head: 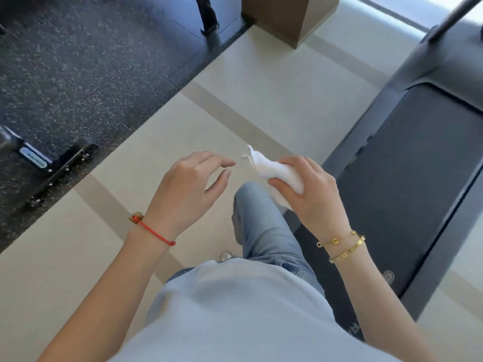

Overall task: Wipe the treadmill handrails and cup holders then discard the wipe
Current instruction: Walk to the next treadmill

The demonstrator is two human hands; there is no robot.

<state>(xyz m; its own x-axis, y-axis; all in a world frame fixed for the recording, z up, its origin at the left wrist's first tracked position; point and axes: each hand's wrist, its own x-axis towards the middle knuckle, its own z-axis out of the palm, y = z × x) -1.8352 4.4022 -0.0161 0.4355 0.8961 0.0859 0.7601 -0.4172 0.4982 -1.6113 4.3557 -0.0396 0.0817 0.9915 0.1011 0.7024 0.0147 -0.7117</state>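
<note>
Right hand fingers curled around bunched white wipe, left hand just beside, fingers loosely spread, holding nothing, treadmill at right

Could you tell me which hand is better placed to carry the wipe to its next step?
Right: the right hand already holds the wipe; the left hand is open beside it.

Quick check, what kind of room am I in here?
Most likely a gym: a grey treadmill with a dark running belt on the right, black speckled rubber flooring on the left, and black metal equipment feet standing on it.
</note>
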